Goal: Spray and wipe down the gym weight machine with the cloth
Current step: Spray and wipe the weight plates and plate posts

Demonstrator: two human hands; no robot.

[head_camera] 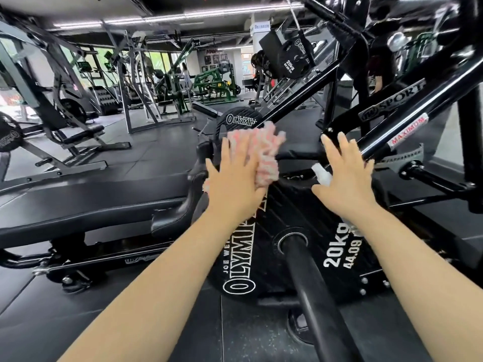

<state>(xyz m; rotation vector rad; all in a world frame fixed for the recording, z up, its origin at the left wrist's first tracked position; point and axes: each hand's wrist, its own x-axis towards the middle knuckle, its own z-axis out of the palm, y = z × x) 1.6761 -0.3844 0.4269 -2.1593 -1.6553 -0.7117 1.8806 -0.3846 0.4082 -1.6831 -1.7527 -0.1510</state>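
This is a commercial gym hall, its floor laid with dark rubber tiles (156, 142) and crowded with strength machines: grey steel-framed plate-loaded stations (141, 82) on the left, green-painted machines (211, 82) farther back, and a long black padded bench (86, 202) close by. A round black weight plate printed in white "OLYMPIA" and "20kg" (300, 231) sits on a thick black steel bar (313, 296) (a second such plate (295, 58) hangs higher up on the black frame marked "SPORT" (392, 103)). Long strip lights (156, 19) run along the dark ceiling, and large windows (104, 61) line the far left wall.
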